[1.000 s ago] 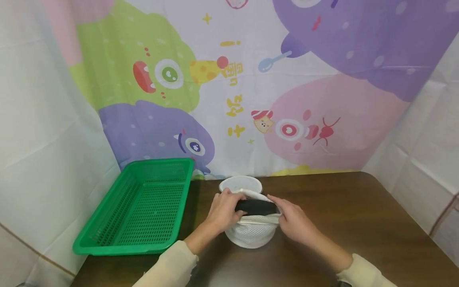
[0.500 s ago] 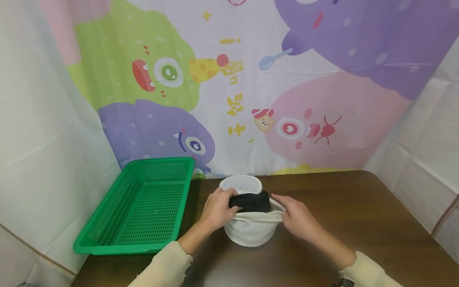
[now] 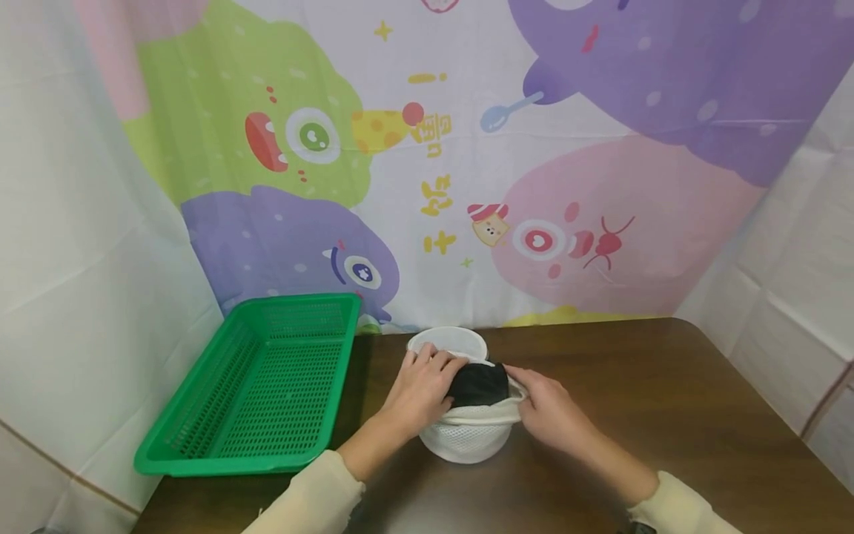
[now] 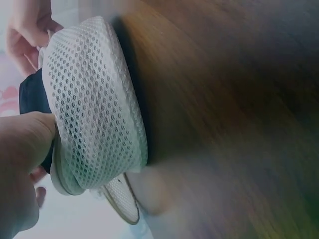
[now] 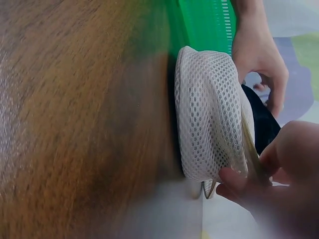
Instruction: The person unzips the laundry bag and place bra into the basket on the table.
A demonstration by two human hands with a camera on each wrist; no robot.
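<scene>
A round white mesh laundry bag [image 3: 465, 443] stands on the table with its mouth open and its round lid [image 3: 448, 341] lying back behind it. A folded black cloth [image 3: 482, 386] is partly inside, rising above the rim. My left hand [image 3: 420, 387] grips the cloth's left end at the bag's mouth; its thumb [image 4: 37, 127] lies on the near side, against cloth and rim. My right hand [image 3: 555, 415] pinches the bag's rim on the right and holds it outward. The mesh wall [image 5: 209, 109] hides the cloth's lower part.
A green perforated plastic basket [image 3: 280, 393] stands at the left of the brown wooden table [image 3: 640, 386]. Behind the table hangs a printed cloth backdrop [image 3: 440, 282] with cartoon monsters. White sheets [image 3: 787, 267] line both sides.
The black cloth first shifted left and up, then came back right and lower into the bag's mouth. My left hand moved with it, while my right hand stayed on the rim.
</scene>
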